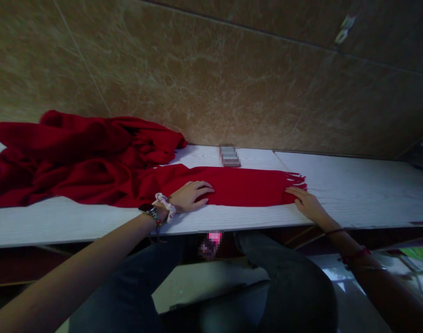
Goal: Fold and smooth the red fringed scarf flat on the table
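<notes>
A red fringed scarf (232, 185) lies along a white wood-grain tabletop (353, 185). Its right part is spread flat and its left part is bunched in a heap (76, 157). My left hand (192, 196) rests flat on the scarf's near edge, fingers stretched out; a scrunchie and a watch are on that wrist. At the scarf's fringed right end my right hand (307, 203) lies flat, its fingertips touching the lower corner. Neither hand grips the cloth.
A small blurred-out item (229, 155) lies on the table behind the scarf, near the brown marbled wall (232, 83). My dark-trousered knees (288, 277) are under the table's front edge. A green object (418, 253) shows low at the right.
</notes>
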Available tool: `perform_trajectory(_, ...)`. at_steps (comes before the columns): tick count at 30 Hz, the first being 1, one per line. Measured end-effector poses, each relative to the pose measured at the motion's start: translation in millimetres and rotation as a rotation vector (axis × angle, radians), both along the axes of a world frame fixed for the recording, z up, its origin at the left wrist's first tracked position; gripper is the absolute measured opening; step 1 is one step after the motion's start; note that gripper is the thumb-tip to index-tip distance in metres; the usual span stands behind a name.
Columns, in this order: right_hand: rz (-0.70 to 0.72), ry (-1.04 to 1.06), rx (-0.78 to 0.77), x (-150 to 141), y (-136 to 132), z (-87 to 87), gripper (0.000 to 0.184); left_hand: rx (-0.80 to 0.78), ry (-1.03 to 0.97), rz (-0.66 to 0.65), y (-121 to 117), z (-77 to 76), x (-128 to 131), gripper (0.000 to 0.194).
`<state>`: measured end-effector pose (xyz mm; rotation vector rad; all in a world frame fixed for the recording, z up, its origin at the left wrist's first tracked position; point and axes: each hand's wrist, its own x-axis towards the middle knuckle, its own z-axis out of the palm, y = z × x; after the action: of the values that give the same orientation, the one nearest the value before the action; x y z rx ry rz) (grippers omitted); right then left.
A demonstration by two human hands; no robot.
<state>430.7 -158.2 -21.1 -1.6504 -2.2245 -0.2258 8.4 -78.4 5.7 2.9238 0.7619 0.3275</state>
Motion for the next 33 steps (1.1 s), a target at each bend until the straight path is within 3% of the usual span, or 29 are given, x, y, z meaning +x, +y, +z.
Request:
perform_trajectory(29,0.031,-0.088,0.066,-1.8,0.5,0.4,0.042,-0.001,-0.034,-0.003,1.0,-1.9,-0.5,0.037)
perform_trajectory(33,0.054,-0.136,0.043,2.2,3.9,7.4,0.043,0.015,0.001,-0.001,-1.1,-2.4,-1.9,0.041)
